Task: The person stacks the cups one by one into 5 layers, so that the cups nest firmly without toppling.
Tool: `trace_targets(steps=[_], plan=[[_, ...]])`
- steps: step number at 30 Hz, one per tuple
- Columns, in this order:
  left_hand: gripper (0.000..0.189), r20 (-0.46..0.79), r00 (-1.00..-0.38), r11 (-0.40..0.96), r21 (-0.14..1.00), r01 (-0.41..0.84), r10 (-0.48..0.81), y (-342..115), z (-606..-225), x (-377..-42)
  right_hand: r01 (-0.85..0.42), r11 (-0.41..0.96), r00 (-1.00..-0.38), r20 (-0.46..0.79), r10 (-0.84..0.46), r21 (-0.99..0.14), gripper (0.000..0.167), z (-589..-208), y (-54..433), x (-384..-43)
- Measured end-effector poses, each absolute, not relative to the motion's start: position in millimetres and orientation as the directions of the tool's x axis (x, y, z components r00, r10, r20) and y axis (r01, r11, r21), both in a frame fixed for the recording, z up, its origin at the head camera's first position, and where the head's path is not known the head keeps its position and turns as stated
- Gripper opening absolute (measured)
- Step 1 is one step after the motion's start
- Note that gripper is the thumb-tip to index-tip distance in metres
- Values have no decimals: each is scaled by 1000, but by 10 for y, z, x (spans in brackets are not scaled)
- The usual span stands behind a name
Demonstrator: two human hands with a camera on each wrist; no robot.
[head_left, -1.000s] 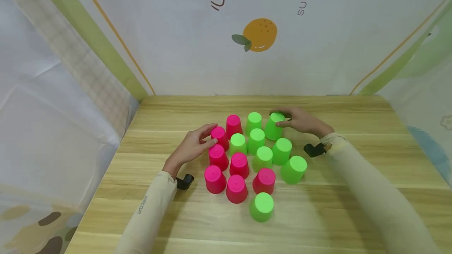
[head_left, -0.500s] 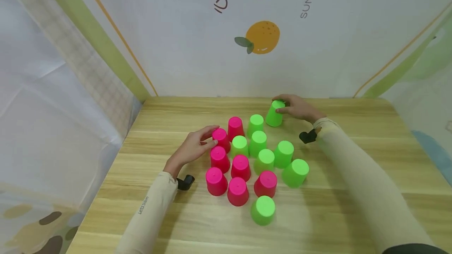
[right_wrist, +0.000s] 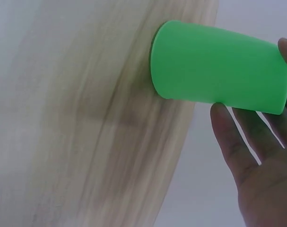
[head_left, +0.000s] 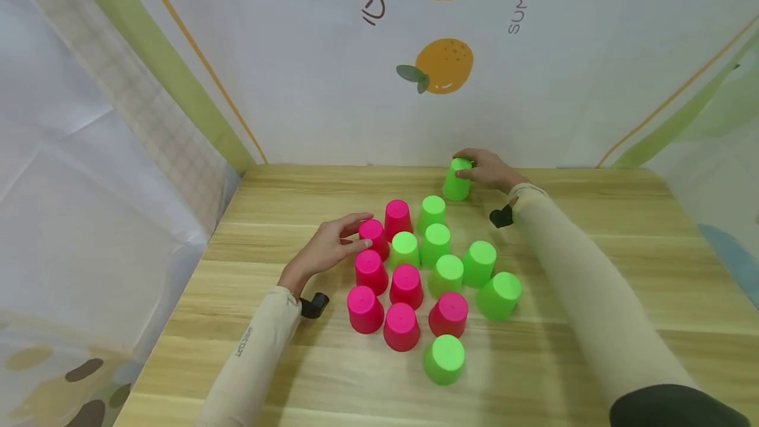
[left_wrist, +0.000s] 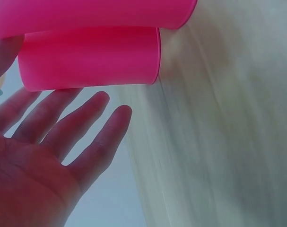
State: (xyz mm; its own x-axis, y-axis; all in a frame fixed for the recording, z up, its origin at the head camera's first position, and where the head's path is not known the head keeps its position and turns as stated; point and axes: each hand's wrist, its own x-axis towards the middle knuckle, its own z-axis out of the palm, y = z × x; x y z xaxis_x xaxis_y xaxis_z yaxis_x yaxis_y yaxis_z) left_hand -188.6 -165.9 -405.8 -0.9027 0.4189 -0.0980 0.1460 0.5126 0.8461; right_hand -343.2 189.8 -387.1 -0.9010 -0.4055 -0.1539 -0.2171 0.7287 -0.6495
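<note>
My left hand (head_left: 325, 246) holds a pink cup (head_left: 377, 236) at the left of the group, thumb on the near side and fingers on the far side. In the left wrist view that pink cup (left_wrist: 91, 60) lies between thumb and fingers, the ring and little fingers held off it. Near the table's back edge, my right hand (head_left: 487, 170) grips an upside-down green cup (head_left: 455, 184) by its upper part. The right wrist view has this green cup (right_wrist: 219, 68) with its rim close to the tabletop, thumb on one side and fingers on the other.
Several more upside-down pink cups (head_left: 406, 287) and green cups (head_left: 435, 248) stand close together mid-table. One green cup (head_left: 444, 360) sits nearest the front. Behind the wooden table (head_left: 599, 269) hangs a white printed cloth (head_left: 332, 111).
The right hand has carried its green cup away from the group, toward the back edge and then slightly left. The left hand stays at its pink cup. The head view has shifted slightly.
</note>
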Motion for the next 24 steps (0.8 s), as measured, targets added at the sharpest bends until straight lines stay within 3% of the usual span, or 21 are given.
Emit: trace_targets(steps=[11, 24], plan=[[60, -82, -899, 504, 848, 164, 431, -1672, -4046, -1936, -228, 736, -913, -122, -389, -638, 56, -3794, 1808, -3540], [55, -62, -904, 496, 851, 174, 423, -1741, -4051, -1950, -122, 775, -934, -193, -301, -620, 53, -3792, 1804, -3631]])
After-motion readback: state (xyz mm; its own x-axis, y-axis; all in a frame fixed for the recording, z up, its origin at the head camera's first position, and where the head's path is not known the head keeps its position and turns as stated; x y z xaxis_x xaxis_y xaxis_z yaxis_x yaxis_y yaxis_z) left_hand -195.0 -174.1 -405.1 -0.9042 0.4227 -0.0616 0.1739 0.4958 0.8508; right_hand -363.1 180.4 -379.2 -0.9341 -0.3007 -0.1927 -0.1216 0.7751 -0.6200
